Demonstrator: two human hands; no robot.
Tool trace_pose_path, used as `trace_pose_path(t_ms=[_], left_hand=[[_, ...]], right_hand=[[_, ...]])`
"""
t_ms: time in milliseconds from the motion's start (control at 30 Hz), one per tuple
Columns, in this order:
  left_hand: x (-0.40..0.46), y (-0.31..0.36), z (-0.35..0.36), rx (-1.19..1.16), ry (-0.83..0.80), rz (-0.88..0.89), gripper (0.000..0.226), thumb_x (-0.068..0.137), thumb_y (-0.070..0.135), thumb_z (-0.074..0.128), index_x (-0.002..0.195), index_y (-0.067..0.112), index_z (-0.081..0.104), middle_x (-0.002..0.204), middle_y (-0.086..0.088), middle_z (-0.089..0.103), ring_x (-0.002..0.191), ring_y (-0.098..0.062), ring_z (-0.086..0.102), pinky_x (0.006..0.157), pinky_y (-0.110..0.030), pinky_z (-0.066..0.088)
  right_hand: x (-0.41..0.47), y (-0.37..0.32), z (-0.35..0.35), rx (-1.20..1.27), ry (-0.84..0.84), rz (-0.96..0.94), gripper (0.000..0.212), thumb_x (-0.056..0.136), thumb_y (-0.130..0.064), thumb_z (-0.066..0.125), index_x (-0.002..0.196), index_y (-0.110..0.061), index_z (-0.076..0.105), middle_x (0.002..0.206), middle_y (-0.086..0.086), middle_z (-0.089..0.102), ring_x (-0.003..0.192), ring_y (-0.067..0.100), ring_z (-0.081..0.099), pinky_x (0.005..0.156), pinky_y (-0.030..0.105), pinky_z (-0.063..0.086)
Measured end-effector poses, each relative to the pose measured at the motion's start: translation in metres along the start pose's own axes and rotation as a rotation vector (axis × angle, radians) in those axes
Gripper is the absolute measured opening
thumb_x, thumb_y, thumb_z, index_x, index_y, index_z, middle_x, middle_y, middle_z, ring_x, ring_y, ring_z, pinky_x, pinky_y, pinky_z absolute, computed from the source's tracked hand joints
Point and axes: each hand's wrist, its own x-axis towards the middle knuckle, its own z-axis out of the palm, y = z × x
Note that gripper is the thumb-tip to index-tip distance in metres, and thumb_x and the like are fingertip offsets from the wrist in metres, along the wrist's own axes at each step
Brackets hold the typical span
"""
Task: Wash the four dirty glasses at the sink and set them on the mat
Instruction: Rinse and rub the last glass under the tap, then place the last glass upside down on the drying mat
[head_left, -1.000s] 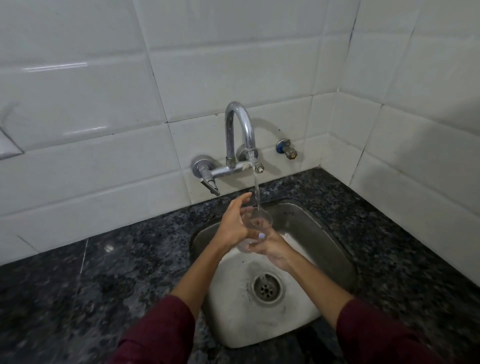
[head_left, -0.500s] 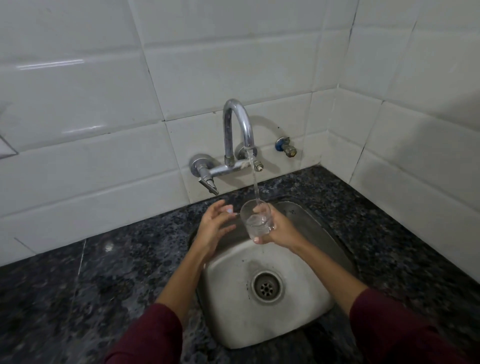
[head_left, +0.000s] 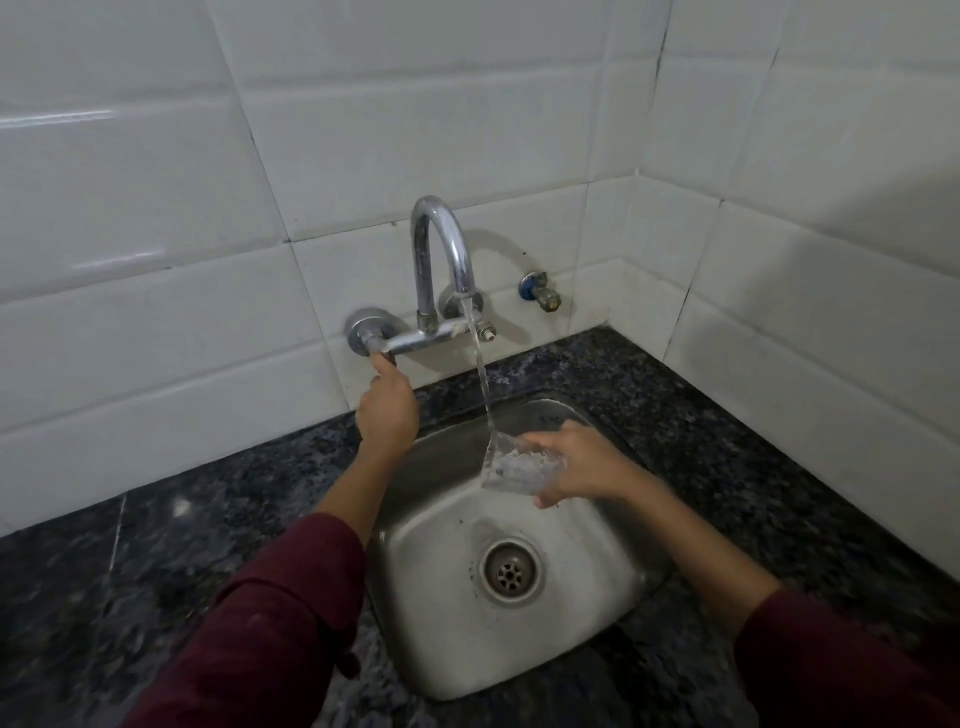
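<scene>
A clear drinking glass (head_left: 511, 467) is tilted on its side over the steel sink (head_left: 613, 597), its mouth pointing left, with water churning inside. My right hand (head_left: 582, 465) grips it from the right. Water runs from the chrome tap's spout (head_left: 441, 249) down onto the glass's rim. My left hand (head_left: 387, 410) is raised to the tap's lever handle (head_left: 382, 349) at the wall, fingers closed around it. No other glasses and no mat are in view.
Black speckled granite counter (head_left: 171, 561) surrounds the sink. White tiled walls meet in a corner at the right (head_left: 644, 171). A small blue valve (head_left: 537, 291) sticks out of the wall right of the tap. The sink drain (head_left: 511, 571) lies below the glass.
My left hand let go of the glass and rose to the tap handle. My right hand lowered the glass and tipped it from upright onto its side under the stream.
</scene>
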Motion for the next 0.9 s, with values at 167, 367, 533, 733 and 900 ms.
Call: trace_pose_path(t_ms=[167, 367, 533, 733, 900], left_hand=[[-0.030, -0.003, -0.003, 0.090, -0.198, -0.078, 0.050, 0.094, 0.015, 0.041, 0.139, -0.002, 0.028, 0.115, -0.025, 0.061, 0.103, -0.043, 0.059, 0.085, -0.047, 0.047], [-0.073, -0.007, 0.005, 0.027, -0.567, 0.186, 0.048, 0.081, 0.008, 0.056, 0.129, 0.005, 0.054, 0.131, -0.018, 0.058, 0.122, -0.031, 0.054, 0.100, -0.034, 0.044], [-0.097, 0.006, -0.004, -0.092, -0.708, 0.397, 0.084, 0.077, 0.023, 0.076, 0.146, 0.009, 0.031, 0.151, -0.008, 0.039, 0.136, -0.022, 0.039, 0.105, -0.023, 0.030], [-0.117, 0.000, -0.001, -0.351, -0.479, 0.226, 0.063, 0.062, 0.038, 0.085, 0.115, 0.014, 0.060, 0.102, 0.002, 0.066, 0.096, -0.016, 0.062, 0.068, -0.016, 0.040], [-0.130, -0.018, 0.000, -0.528, -0.258, 0.031, 0.059, 0.057, 0.034, 0.089, 0.106, 0.014, 0.064, 0.098, 0.005, 0.070, 0.091, -0.008, 0.066, 0.078, -0.025, 0.053]], right_hand=[[-0.002, -0.013, -0.007, -0.239, -0.104, 0.007, 0.085, 0.062, -0.034, 0.082, 0.137, -0.037, 0.042, 0.134, 0.014, 0.039, 0.120, 0.029, 0.047, 0.100, 0.032, 0.042], [0.003, -0.031, -0.019, -0.390, -0.115, -0.114, 0.074, 0.061, -0.033, 0.083, 0.127, -0.028, 0.050, 0.108, 0.003, 0.040, 0.103, 0.024, 0.050, 0.077, 0.029, 0.040], [0.002, -0.047, -0.030, -0.306, -0.113, -0.198, 0.069, 0.058, -0.030, 0.085, 0.113, -0.022, 0.044, 0.099, -0.003, 0.043, 0.095, 0.016, 0.044, 0.074, 0.030, 0.038], [-0.006, -0.058, -0.020, 0.093, 0.015, -0.265, 0.076, 0.056, -0.026, 0.087, 0.119, -0.024, 0.045, 0.113, -0.002, 0.055, 0.101, 0.013, 0.055, 0.080, 0.026, 0.047], [-0.005, -0.061, 0.043, 0.774, 0.211, -0.134, 0.070, 0.064, -0.017, 0.085, 0.122, -0.028, 0.047, 0.117, -0.001, 0.059, 0.107, 0.016, 0.060, 0.090, 0.029, 0.050]])
